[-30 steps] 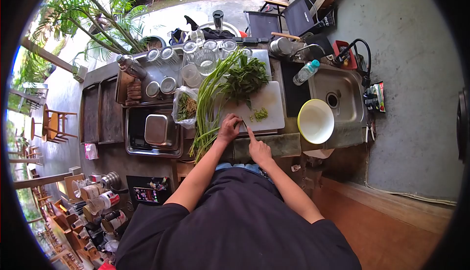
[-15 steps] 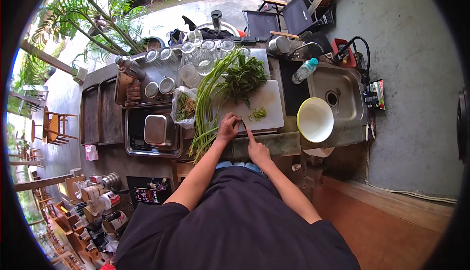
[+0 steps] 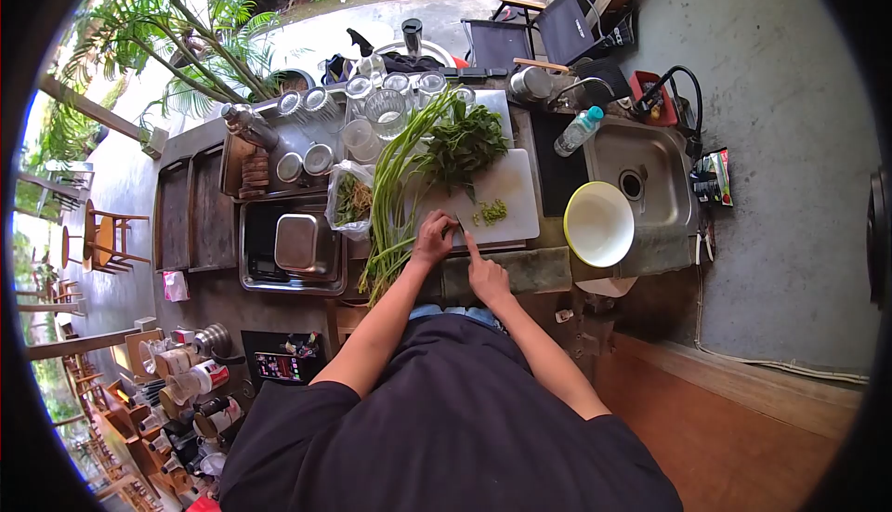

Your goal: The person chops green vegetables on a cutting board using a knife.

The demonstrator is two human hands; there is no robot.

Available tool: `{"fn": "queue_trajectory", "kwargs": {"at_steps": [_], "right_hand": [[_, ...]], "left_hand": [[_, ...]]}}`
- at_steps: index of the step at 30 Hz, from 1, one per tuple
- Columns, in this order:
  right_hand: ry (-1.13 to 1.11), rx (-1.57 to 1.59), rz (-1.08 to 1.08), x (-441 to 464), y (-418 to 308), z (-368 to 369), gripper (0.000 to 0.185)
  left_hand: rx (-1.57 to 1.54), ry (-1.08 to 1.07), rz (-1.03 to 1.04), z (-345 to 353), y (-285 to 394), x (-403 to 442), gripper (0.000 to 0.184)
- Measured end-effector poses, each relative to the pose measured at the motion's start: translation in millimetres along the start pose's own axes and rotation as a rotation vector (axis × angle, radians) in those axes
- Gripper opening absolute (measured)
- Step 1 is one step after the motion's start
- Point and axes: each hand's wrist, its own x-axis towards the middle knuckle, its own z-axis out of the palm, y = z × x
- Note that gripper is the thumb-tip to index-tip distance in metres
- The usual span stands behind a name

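My left hand (image 3: 434, 238) is closed over the near left part of the white cutting board (image 3: 517, 189), its fingers pressed together; what they hold is hidden. Close beside its fingertips is the thin dark blade of a knife (image 3: 460, 223). My right hand (image 3: 488, 278) grips this knife, index finger stretched toward the blade. Small chopped green pieces (image 3: 490, 213) lie on the board just beyond the blade. Long green stalks (image 3: 395, 177) run along the board's left side, past my left wrist. A bunch of dark green leaves (image 3: 465, 148) rests at the board's far end.
A clear plastic bag (image 3: 351, 200) with plant scraps sits left of the stalks. Upturned glasses (image 3: 385, 112) stand behind. To the right are a white bowl with a yellow-green rim (image 3: 599, 225), a bottle (image 3: 578, 131) and a metal sink (image 3: 664, 164). Metal trays (image 3: 293, 282) lie left.
My right hand and the knife have shifted very slightly at the board's near edge. My left hand stays in nearly the same place.
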Motion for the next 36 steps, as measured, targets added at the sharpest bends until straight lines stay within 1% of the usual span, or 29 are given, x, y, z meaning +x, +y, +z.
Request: {"fn": "queue_trajectory", "kwargs": {"at_steps": [7,13,19,22,27,29,36], "right_hand": [[-0.001,-0.011,0.017,-13,5,-2,0.077],[0.045,-0.020,-0.005,-5,5,-5,0.076],[0.092,0.011,0.027,-11,11,-15,0.072],[0.078,0.039,0.065,-11,5,-24,0.070],[0.025,0.061,0.028,-15,-3,-27,0.067],[0.009,0.061,0.023,-17,-5,-29,0.067],[-0.028,0.041,0.015,-21,-10,-36,0.068]], "left_hand": [[-0.031,0.013,-0.010,4,-1,-1,0.011],[-0.002,0.008,0.005,2,-2,0,0.010],[-0.008,-0.009,0.001,0,1,1,0.010],[-0.020,-0.012,-0.018,0,2,0,0.010],[-0.023,-0.023,-0.065,1,-4,0,0.010],[0.003,0.004,-0.035,-3,2,1,0.009],[-0.040,0.006,-0.063,2,-5,0,0.011]]}}
